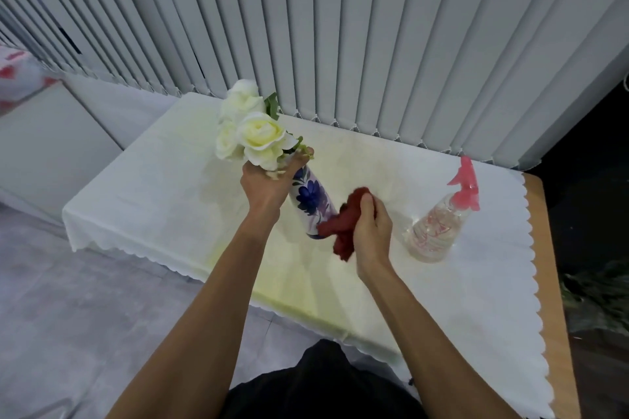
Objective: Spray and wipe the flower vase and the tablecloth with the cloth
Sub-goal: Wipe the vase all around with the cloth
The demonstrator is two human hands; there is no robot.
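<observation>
A: Two hands busy, head view. Left hand (269,185) clamps the flower vase (311,202) at its neck, tilted, flowers (253,133) above the grip. Right hand (369,226) grips the cloth (345,224) against the vase's lower body.

B: Progress?

A: Vase wipe underway. Spray bottle (439,226) stands beyond the right hand. Tablecloth (476,299) probably still left.
</observation>
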